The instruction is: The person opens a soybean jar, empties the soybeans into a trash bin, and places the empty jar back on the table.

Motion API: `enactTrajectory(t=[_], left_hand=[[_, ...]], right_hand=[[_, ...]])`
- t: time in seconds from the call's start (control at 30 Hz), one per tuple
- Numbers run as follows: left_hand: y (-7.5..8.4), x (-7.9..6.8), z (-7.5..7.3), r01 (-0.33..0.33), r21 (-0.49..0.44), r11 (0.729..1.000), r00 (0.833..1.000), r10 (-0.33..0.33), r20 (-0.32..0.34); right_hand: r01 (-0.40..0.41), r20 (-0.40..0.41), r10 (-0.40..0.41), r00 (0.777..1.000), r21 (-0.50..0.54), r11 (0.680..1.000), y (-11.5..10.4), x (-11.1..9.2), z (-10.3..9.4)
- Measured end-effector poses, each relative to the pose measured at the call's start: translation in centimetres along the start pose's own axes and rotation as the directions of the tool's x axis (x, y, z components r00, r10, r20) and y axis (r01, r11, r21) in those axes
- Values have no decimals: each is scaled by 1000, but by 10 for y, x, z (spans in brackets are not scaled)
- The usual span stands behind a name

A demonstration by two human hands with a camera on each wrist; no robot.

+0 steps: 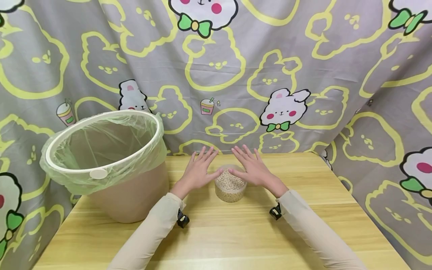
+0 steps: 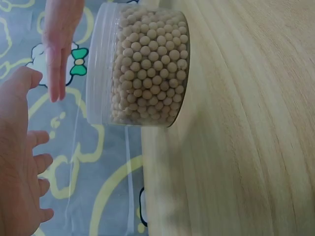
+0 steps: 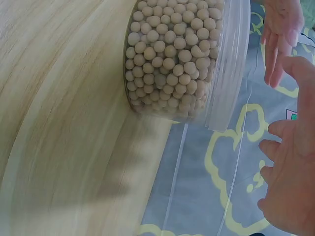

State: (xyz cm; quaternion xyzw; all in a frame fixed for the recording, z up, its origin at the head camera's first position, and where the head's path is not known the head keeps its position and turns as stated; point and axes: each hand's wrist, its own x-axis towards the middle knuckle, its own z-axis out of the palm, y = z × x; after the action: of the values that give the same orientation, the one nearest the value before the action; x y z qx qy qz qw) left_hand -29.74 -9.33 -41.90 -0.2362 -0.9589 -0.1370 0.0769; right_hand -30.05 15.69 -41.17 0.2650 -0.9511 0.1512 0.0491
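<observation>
A clear round plastic jar full of small beige balls stands upright on the wooden table, between the two hands. Its see-through lid shows at the top in the left wrist view, and the balls fill the jar below it. On the jar's left side, my left hand is spread with fingers straight, holding nothing. Mirroring it on the right, my right hand has its fingers stretched out and is also bare. Both thumbs point inward over the jar's top; in the wrist views the hands appear apart from the jar.
A large pinkish bin with a white rim and a pale green plastic liner stands at the table's left. Behind and to the right hangs a grey curtain with cartoon prints. The wooden table stretches under both arms.
</observation>
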Motion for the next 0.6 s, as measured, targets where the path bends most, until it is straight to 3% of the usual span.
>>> enactTrajectory(t=[0.2,0.37,0.5,0.6], left_hand=[[-2,0,4,-2,-53,999,1000,2,10],[-4,-2,8,8,-133,991,999,-3,44],[-8,-5,13,39,-270,962,997,-19,78],[-11,-7,17,74,-404,912,993,-28,118]], right_hand=[[-18,-13,20,1000,77,997,7,-1,1],[-37,-14,41,999,216,976,15,-4,5],[-69,33,61,998,369,927,26,-7,9],[-113,104,70,992,489,865,34,-10,11]])
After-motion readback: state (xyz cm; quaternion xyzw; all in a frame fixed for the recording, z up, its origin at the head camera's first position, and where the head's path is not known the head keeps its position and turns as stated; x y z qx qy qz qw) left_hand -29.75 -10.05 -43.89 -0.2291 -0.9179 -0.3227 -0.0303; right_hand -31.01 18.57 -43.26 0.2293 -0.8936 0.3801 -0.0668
